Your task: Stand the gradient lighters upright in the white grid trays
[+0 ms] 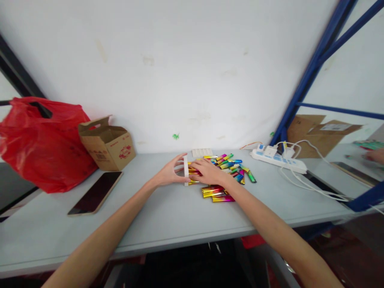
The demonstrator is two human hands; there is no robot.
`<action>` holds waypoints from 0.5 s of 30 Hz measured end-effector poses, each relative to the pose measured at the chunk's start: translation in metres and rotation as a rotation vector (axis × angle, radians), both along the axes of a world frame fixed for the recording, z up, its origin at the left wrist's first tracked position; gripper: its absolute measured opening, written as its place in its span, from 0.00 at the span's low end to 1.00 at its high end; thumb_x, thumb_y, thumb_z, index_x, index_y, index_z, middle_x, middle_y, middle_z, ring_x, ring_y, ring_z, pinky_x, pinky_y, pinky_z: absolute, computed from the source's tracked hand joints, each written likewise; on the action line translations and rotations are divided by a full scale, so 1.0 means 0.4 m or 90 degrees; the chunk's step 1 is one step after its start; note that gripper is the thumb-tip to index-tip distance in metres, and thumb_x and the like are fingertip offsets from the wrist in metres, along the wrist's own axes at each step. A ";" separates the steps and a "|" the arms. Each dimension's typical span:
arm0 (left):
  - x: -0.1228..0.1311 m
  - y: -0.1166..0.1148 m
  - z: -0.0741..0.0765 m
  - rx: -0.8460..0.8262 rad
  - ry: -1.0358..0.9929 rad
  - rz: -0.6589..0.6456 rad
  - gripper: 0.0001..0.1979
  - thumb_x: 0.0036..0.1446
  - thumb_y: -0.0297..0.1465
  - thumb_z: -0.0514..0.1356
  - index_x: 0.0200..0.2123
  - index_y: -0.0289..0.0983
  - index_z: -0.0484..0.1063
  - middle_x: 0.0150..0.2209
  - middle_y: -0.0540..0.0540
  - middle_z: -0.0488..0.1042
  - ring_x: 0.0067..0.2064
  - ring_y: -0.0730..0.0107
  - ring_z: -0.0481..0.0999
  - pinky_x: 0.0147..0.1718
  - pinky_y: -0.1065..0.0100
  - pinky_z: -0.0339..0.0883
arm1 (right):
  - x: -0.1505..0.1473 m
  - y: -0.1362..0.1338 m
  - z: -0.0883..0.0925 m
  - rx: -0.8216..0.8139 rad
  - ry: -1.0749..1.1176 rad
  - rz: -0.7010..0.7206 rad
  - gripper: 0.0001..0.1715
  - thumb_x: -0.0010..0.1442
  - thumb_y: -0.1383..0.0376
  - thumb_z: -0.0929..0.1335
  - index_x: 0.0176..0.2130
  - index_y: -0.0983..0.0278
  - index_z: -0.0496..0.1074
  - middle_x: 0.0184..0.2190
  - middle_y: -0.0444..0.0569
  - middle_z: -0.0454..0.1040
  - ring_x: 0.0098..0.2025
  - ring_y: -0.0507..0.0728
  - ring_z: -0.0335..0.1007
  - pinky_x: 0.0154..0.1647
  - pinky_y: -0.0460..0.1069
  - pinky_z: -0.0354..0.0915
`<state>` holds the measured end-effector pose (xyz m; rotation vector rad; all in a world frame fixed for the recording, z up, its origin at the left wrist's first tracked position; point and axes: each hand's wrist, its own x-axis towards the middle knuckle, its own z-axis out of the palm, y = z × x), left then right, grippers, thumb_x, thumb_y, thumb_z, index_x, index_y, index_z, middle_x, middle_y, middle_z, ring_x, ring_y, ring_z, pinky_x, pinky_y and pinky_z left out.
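A pile of shiny, rainbow-coloured batteries (232, 166) lies on the grey table (168, 216). My left hand (169, 172) grips a small white plastic holder (186, 170) that stands on its edge. My right hand (208, 171) lies on top of several batteries beside that holder, fingers pressed down on them. A few more gold and pink batteries (217, 194) rest under my right wrist. A second white holder (202, 152) lies flat behind my hands, near the wall.
A red plastic bag (42, 140) and an open cardboard box (107, 144) stand at the left. A dark phone (96, 193) lies flat near them. A white power strip (277, 158) with cables sits at the right by a blue rack post (303, 92). Another person's hand (375, 155) shows at far right.
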<state>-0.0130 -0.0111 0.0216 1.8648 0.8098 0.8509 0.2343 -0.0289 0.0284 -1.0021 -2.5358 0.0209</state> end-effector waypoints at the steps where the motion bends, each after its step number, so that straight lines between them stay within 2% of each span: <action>1: 0.003 -0.002 0.000 0.003 -0.002 -0.001 0.60 0.41 0.39 0.82 0.75 0.49 0.57 0.69 0.34 0.65 0.72 0.40 0.65 0.67 0.40 0.67 | -0.010 -0.003 -0.003 0.006 -0.019 -0.004 0.22 0.75 0.54 0.68 0.60 0.62 0.76 0.57 0.58 0.77 0.60 0.66 0.72 0.65 0.62 0.64; 5: -0.006 -0.004 0.001 0.002 -0.006 0.001 0.59 0.42 0.38 0.82 0.75 0.50 0.58 0.69 0.35 0.65 0.72 0.41 0.66 0.67 0.41 0.68 | -0.008 0.001 -0.007 0.003 -0.050 -0.020 0.20 0.75 0.52 0.68 0.55 0.63 0.78 0.53 0.58 0.78 0.56 0.65 0.73 0.63 0.60 0.65; 9: -0.038 0.001 0.009 -0.006 0.010 -0.001 0.56 0.44 0.38 0.81 0.74 0.50 0.60 0.69 0.37 0.64 0.70 0.43 0.68 0.65 0.41 0.71 | 0.028 0.009 0.002 -0.012 -0.052 -0.013 0.18 0.76 0.55 0.67 0.57 0.62 0.77 0.53 0.57 0.77 0.56 0.63 0.73 0.61 0.59 0.67; 12: -0.052 0.004 0.014 0.003 0.025 0.000 0.53 0.44 0.39 0.80 0.72 0.51 0.63 0.70 0.39 0.64 0.71 0.44 0.67 0.65 0.41 0.71 | 0.033 0.003 0.007 -0.024 -0.026 -0.018 0.22 0.77 0.54 0.65 0.62 0.61 0.74 0.55 0.57 0.77 0.58 0.64 0.73 0.63 0.60 0.66; 15: -0.047 0.004 0.012 0.001 0.019 0.006 0.53 0.43 0.39 0.81 0.71 0.50 0.64 0.71 0.38 0.64 0.71 0.42 0.67 0.65 0.40 0.71 | 0.011 -0.014 0.004 -0.012 -0.008 -0.005 0.28 0.73 0.48 0.68 0.64 0.60 0.72 0.58 0.58 0.77 0.62 0.66 0.71 0.67 0.63 0.62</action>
